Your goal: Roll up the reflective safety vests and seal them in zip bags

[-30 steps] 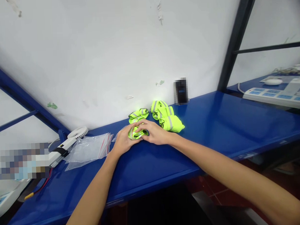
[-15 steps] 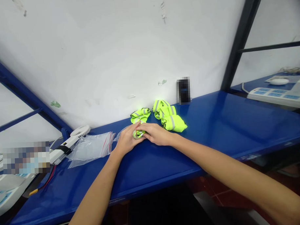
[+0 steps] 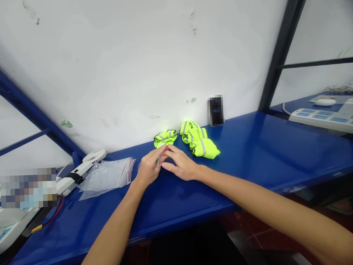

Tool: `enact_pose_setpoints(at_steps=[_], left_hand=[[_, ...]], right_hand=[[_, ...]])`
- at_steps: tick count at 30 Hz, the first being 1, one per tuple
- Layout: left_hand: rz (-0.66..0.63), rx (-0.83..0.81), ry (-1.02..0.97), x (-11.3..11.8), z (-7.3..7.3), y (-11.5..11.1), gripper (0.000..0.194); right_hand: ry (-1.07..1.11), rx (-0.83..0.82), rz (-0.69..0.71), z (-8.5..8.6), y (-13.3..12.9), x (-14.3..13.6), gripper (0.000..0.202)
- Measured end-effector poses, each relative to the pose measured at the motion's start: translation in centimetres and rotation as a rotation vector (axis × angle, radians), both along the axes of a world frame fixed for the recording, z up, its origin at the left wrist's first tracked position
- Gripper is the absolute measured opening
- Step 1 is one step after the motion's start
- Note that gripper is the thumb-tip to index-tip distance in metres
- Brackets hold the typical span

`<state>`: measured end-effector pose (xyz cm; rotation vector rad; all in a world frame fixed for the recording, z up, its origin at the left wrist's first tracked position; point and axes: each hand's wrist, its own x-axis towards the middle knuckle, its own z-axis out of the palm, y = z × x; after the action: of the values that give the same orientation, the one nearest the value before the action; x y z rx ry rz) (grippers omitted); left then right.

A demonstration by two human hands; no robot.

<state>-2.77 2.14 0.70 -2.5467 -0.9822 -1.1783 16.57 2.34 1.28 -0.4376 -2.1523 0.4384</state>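
Note:
My left hand point(image 3: 148, 166) is closed around a clear zip bag point(image 3: 159, 161) with a red stripe along its mouth. Most of the bag is hidden between my hands, and little of what it holds shows through. From the other side, my right hand point(image 3: 181, 164) grips the striped edge with its fingertips, its thumb held lower down. Just behind my hands lies a bundled fluorescent yellow vest point(image 3: 166, 138) with grey reflective bands. To its right are another rolled vest point(image 3: 190, 131) and a folded vest point(image 3: 205, 148) in front of it.
Several flat clear zip bags point(image 3: 104, 175) lie on the blue table point(image 3: 179, 202) to my left. Beside them are a white handheld fan point(image 3: 93, 155) and a power strip point(image 3: 8, 227). A blurred dark box point(image 3: 216, 111) stands against the wall. Frame posts rise at both sides.
The bag between my hands has turned more edge-on, so the yellow cloth in it is barely visible now. My right thumb has moved away from the bundle. The view has shifted slightly.

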Motion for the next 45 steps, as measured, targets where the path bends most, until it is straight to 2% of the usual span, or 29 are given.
enact_pose_setpoints(at_steps=[5, 10, 13, 15, 18, 20, 22, 23, 26, 28, 30, 33, 36, 38, 41, 45], left_hand=[[-0.032, -0.073, -0.006, 0.4, -0.3, -0.1, 0.041], [-0.086, -0.16, -0.093, 1.3, 0.5, -1.0, 0.053], [-0.139, -0.222, -0.187, 1.6, 0.8, -1.3, 0.066], [-0.147, -0.196, -0.316, 1.3, 0.9, -1.2, 0.066], [-0.038, -0.037, -0.47, 0.0, 1.3, -0.9, 0.055], [0.15, 0.075, -0.449, -1.4, 2.0, -0.8, 0.045], [0.298, 0.093, -0.443, -2.9, 2.9, -0.7, 0.038], [0.307, 0.017, -0.468, -3.5, 3.3, -0.5, 0.036], [0.188, -0.455, -0.538, -4.2, 3.9, 0.0, 0.043], [0.159, -0.676, -0.48, -3.8, 3.6, 0.3, 0.046], [0.195, -0.72, -0.341, -3.0, 2.8, 0.4, 0.043], [0.222, -0.713, -0.106, -1.9, 1.5, 0.3, 0.035], [0.294, -0.673, 0.068, -1.4, 0.5, 0.1, 0.038], [0.321, -0.657, 0.131, -1.3, 0.1, 0.0, 0.043], [0.339, -0.592, 0.188, -1.3, -0.2, 0.1, 0.043], [0.339, -0.497, 0.241, -1.4, -0.3, 0.3, 0.027]], right_hand=[[-0.135, -0.021, -0.061, 0.0, 0.4, 0.4, 0.024], [-0.212, -0.062, -0.056, 0.4, 0.5, 0.4, 0.04], [-0.178, -0.117, -0.061, 0.3, 0.1, -0.4, 0.043], [-0.131, -0.188, -0.08, 0.1, 0.0, -0.9, 0.044], [-0.095, -0.36, -0.045, -0.2, 0.6, -1.0, 0.041], [-0.054, -0.537, 0.043, -0.3, 1.2, -0.6, 0.035], [-0.003, -0.702, 0.17, -0.2, 1.9, -0.1, 0.033], [0.011, -0.767, 0.237, -0.2, 2.1, 0.1, 0.031], [0.009, -0.872, 0.357, -0.3, 2.6, 0.3, 0.026], [0.019, -0.867, 0.329, -0.5, 2.9, 0.3, 0.02], [0.071, -0.817, 0.227, -0.8, 3.3, 0.4, 0.015], [0.109, -0.651, -0.03, -0.9, 3.5, 0.6, 0.018], [-0.085, -0.416, -0.252, -0.7, 3.0, 0.9, 0.036], [-0.287, -0.341, -0.342, -0.7, 2.6, 0.9, 0.04], [-0.473, -0.304, -0.388, -0.9, 2.4, 0.8, 0.034], [-0.479, -0.334, -0.26, -1.1, 3.2, 0.9, 0.037]])
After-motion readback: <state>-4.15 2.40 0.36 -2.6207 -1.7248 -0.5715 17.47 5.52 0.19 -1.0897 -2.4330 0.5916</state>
